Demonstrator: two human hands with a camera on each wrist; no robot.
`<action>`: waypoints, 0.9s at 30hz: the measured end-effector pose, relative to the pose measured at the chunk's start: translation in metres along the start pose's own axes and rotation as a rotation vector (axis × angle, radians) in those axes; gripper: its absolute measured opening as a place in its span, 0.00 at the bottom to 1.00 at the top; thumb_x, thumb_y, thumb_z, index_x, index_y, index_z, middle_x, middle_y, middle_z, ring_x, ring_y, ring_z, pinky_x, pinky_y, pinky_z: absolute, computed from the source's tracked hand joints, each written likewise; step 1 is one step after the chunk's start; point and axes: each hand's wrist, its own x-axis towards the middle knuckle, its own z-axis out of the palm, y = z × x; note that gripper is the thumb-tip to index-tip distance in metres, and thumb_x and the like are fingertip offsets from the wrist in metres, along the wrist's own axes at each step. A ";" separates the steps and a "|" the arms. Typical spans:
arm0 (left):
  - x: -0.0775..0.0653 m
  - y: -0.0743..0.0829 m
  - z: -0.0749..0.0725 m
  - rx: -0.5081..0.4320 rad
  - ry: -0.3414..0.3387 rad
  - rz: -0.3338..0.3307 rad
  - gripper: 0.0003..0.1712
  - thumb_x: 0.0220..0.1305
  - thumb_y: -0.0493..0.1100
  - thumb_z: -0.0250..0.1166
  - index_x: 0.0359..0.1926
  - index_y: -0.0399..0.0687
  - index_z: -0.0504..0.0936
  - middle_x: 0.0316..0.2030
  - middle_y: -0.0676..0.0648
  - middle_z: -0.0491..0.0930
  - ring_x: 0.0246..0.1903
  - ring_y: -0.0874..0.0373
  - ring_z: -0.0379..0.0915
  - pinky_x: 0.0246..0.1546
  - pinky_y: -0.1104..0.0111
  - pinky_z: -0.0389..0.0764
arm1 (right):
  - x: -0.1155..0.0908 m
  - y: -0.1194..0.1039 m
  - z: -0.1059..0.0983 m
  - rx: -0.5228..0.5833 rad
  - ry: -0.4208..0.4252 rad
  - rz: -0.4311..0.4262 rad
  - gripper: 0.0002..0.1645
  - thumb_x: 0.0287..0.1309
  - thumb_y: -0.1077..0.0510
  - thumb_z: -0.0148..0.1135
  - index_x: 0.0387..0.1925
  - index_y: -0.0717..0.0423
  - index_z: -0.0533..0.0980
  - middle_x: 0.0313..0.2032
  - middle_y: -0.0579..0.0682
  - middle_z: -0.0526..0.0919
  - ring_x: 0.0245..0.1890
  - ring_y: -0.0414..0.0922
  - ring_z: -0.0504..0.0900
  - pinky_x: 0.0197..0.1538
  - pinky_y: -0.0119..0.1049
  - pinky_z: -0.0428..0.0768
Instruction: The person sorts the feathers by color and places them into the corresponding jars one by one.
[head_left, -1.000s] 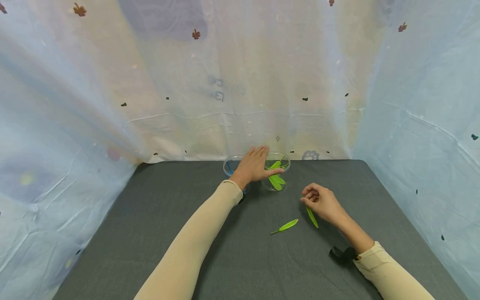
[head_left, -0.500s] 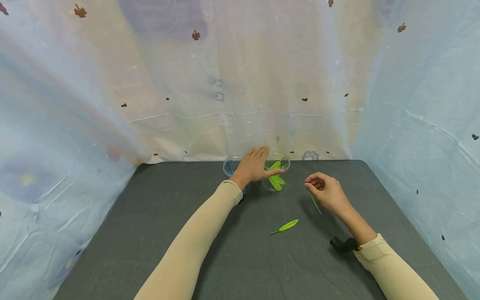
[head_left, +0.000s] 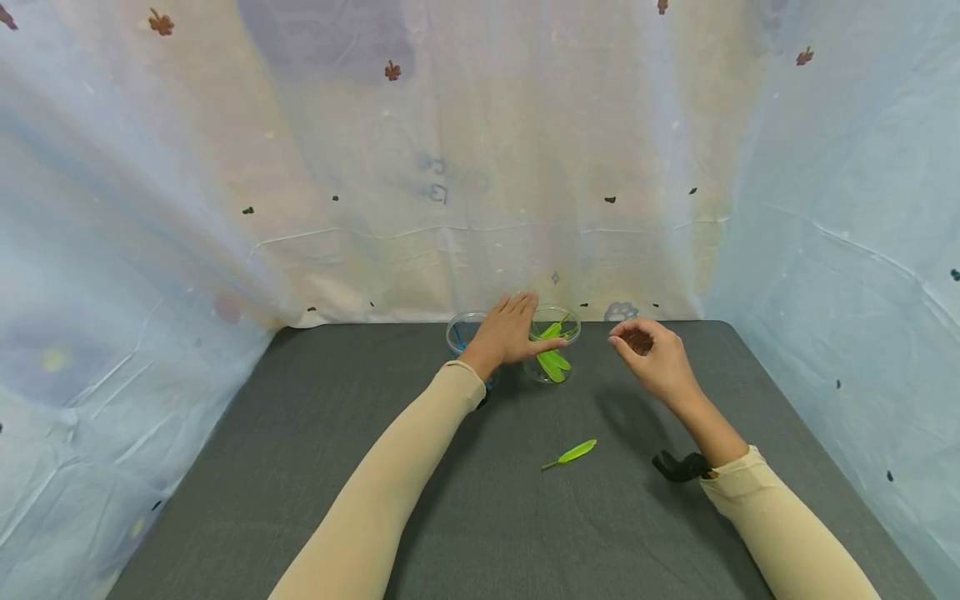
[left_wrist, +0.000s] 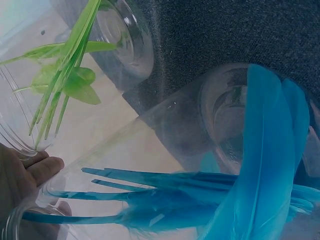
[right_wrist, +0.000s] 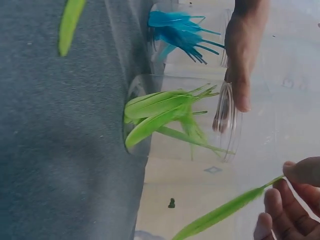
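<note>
Between thumb and fingertip, my right hand [head_left: 654, 358] pinches the quill of a green feather [right_wrist: 222, 212], which hangs away from the fingers in the right wrist view. In the head view this feather cannot be made out. My left hand [head_left: 506, 333] lies with straight fingers across the tops of two clear jars, its thumb at the rim of the right one. Several green feathers stand in the right jar [right_wrist: 135, 95]. The left jar [left_wrist: 210, 90], partly covered by my left hand in the head view, contains several blue feathers [left_wrist: 265, 150].
One loose green feather [head_left: 577, 451] lies on the dark grey cloth of the table [head_left: 510, 517], in front of the jars. Behind the table's far edge hangs a pale patterned curtain [head_left: 480, 208], with more curtain at both sides.
My right hand has lifted a green feather off the table and moved up and away from me, to about the height of the jar rims. The left hand has stayed in place.
</note>
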 end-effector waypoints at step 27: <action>0.003 -0.003 0.003 0.034 0.004 0.007 0.66 0.68 0.87 0.45 0.88 0.47 0.45 0.87 0.45 0.46 0.86 0.53 0.39 0.87 0.54 0.39 | 0.031 -0.045 0.019 0.342 0.306 -0.188 0.08 0.64 0.77 0.68 0.44 0.77 0.83 0.39 0.72 0.85 0.33 0.38 0.83 0.40 0.21 0.79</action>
